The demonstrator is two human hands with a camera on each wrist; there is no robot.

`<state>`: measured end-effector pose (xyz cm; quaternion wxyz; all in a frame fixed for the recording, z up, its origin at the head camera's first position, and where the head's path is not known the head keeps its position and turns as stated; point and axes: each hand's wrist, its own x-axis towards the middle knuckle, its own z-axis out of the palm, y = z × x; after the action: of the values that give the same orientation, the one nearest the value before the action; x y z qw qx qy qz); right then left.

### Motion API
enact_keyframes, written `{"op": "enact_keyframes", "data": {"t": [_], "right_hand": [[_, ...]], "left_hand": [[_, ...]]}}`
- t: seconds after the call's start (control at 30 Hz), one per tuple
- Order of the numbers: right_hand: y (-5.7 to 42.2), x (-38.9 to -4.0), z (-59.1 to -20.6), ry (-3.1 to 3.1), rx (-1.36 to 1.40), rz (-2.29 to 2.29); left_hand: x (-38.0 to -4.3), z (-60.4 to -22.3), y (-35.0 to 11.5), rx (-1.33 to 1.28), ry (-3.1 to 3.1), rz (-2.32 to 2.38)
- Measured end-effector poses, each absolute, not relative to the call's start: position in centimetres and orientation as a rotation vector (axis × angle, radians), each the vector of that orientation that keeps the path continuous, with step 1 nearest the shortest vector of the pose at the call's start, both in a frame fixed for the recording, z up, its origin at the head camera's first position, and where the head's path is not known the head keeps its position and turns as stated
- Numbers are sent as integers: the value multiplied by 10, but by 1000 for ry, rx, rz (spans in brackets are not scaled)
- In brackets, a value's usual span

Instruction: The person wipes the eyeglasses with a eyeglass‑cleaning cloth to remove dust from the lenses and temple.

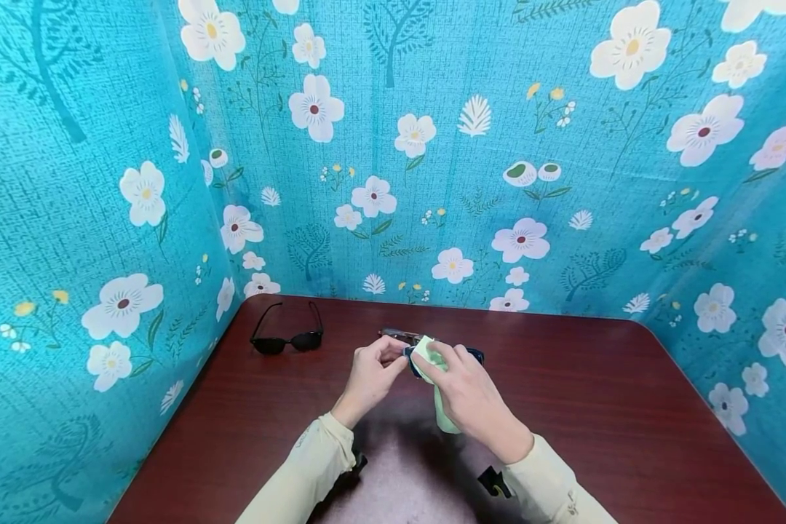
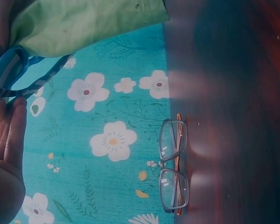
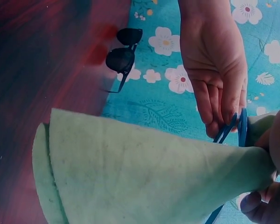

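My left hand [image 1: 369, 372] pinches one end of a pair of blue-framed glasses [image 2: 24, 61] between thumb and fingers, held above the table. A pale green cloth [image 3: 130, 163] is in my right hand [image 1: 473, 397], folded over part of the glasses, its loose end hanging down. In the right wrist view the blue frame [image 3: 243, 127] shows between the left fingertips and the cloth. The cloth and right fingers hide much of the lenses.
Black sunglasses [image 1: 306, 341] rest with arms unfolded at the back left of the dark red table [image 1: 583, 393]. Beyond my hands, near the back edge, lie clear-lensed glasses [image 2: 162, 164]. A blue flowered curtain [image 1: 419, 189] encloses the back and sides.
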<state>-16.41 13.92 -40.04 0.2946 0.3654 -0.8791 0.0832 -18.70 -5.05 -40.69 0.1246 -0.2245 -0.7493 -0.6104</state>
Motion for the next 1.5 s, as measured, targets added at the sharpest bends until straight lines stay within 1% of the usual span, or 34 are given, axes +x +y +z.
{"op": "enact_keyframes", "data": {"t": [0.2,0.8,1.2,1.37,1.5], "right_hand": [[139,-163,-402,-2322,1004,180],[142,-164,-405,-2177,1167,253],[146,-158,-405,-2207,1236,261],[154,-159,-408,-2175,1195,306],[164,-161,-410,-2186,1081,408]], "left_hand": [[-186,-407,-50,-667,-2181,-1778],[-185,-407,-51,-655,-2164,-1777],[-188,-406,-56,-562,-2121,-1851],[-191,-408,-58,-510,-2101,-1885],[-193,-408,-60,-478,-2055,-1929]]}}
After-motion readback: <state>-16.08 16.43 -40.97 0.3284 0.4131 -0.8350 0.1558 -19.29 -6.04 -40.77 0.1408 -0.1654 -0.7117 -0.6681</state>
